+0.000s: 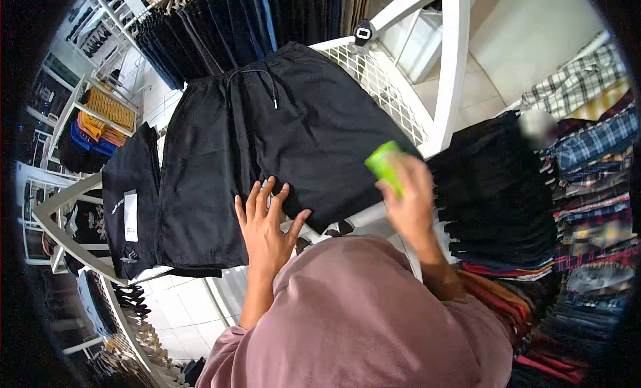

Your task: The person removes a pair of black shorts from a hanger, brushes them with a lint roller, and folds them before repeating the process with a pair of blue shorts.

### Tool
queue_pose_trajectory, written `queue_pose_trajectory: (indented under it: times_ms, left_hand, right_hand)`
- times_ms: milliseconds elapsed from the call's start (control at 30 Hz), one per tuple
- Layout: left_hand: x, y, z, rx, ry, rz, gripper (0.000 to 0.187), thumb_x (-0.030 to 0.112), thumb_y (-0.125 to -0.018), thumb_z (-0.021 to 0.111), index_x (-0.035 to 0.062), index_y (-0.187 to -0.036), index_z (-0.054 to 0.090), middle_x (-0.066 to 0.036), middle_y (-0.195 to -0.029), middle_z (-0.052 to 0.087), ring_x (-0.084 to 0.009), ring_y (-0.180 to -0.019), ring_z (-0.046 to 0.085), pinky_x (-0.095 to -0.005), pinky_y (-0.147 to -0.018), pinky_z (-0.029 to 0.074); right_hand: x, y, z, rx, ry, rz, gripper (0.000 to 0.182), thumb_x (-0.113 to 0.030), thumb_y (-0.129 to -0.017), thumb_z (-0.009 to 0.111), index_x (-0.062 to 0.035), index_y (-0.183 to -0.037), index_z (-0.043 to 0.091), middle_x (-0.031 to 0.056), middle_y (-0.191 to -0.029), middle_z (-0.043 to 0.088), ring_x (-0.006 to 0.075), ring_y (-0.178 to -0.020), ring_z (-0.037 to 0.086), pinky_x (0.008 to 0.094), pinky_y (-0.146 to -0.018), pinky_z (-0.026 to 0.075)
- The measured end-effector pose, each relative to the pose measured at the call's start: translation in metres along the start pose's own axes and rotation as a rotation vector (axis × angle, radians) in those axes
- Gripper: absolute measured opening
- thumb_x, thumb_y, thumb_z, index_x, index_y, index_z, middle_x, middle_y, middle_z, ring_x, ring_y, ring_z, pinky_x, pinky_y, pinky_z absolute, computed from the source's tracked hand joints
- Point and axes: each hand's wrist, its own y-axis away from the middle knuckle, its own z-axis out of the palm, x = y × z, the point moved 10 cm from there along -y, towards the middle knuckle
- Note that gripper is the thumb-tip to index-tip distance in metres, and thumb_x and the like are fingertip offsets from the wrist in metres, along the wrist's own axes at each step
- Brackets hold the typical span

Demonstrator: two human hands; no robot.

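Note:
Black drawstring shorts (pixel 200 154) lie spread out on a white mesh rack. My left hand (pixel 266 221) rests on them near the hem, fingers spread and pressing on the cloth between the two legs. In my right hand (pixel 410 194) is a bright green handheld object (pixel 385 164), held over the right leg near its outer edge. Motion blurs this object, so its exact kind does not show, nor whether it touches the cloth. Left of the shorts is a folded black garment (pixel 133 167) with a white tag (pixel 131 216).
The white rack frame (pixel 453 67) rises at the right, with a small dark device (pixel 362 33) fixed on its edge. Dark trousers (pixel 220 27) hang behind. A stack of black clothes (pixel 497 187) and folded plaid shirts (pixel 587 147) stand at the right.

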Motion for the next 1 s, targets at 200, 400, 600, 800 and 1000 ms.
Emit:
queue_pose_trajectory:
  times_ms: [200,400,600,800,1000]
  left_hand:
    - [0.004,0.002,0.001,-0.002,-0.013,0.006,0.053,0.041,-0.091,0.074,0.0128,-0.134,0.065,-0.011,-0.15,0.052,-0.0341,-0.146,0.04,-0.0588,-0.123,0.018]
    - [0.033,-0.004,-0.007,-0.001,0.046,0.126,0.044,0.021,-0.088,0.076,0.0113,-0.13,0.067,-0.014,-0.146,0.055,-0.0382,-0.145,0.04,-0.0609,-0.121,0.022]
    - [0.105,-0.012,0.0,0.007,0.413,0.412,0.036,0.007,-0.083,0.075,0.0016,-0.118,0.069,-0.016,-0.118,0.066,-0.0348,-0.11,0.062,-0.0452,-0.098,0.049]
    - [0.108,-0.013,0.018,-0.012,0.444,0.418,0.029,0.01,-0.085,0.076,0.0026,-0.113,0.071,-0.012,-0.112,0.069,-0.0313,-0.104,0.063,-0.0418,-0.093,0.051]
    - [0.11,-0.013,0.024,-0.013,0.395,0.386,0.039,0.017,-0.083,0.079,0.0035,-0.118,0.07,-0.01,-0.113,0.067,-0.0297,-0.104,0.062,-0.0416,-0.093,0.049]
  right_hand:
    - [0.02,-0.022,-0.057,0.267,0.097,0.111,0.052,-0.01,-0.088,0.075,-0.0107,-0.139,0.061,0.0197,-0.13,0.057,0.0393,-0.121,0.055,0.0497,-0.103,0.042]
    - [0.032,-0.096,0.013,0.148,0.17,0.006,0.049,-0.014,-0.093,0.069,-0.0092,-0.14,0.057,0.0207,-0.131,0.054,0.0403,-0.119,0.054,0.0512,-0.102,0.044]
    - [0.061,-0.125,0.042,0.109,0.219,-0.028,0.05,-0.016,-0.092,0.07,-0.0073,-0.139,0.057,0.0249,-0.135,0.053,0.0426,-0.122,0.054,0.051,-0.104,0.044]
    - [0.035,-0.04,-0.027,0.234,0.078,0.046,0.038,-0.023,-0.088,0.078,-0.003,-0.119,0.067,0.0167,-0.109,0.063,0.0382,-0.103,0.061,0.046,-0.09,0.049]
    - [0.084,-0.002,-0.013,0.146,-0.11,0.274,0.03,-0.02,-0.091,0.076,0.0002,-0.111,0.068,0.0146,-0.095,0.067,0.032,-0.092,0.067,0.041,-0.083,0.053]
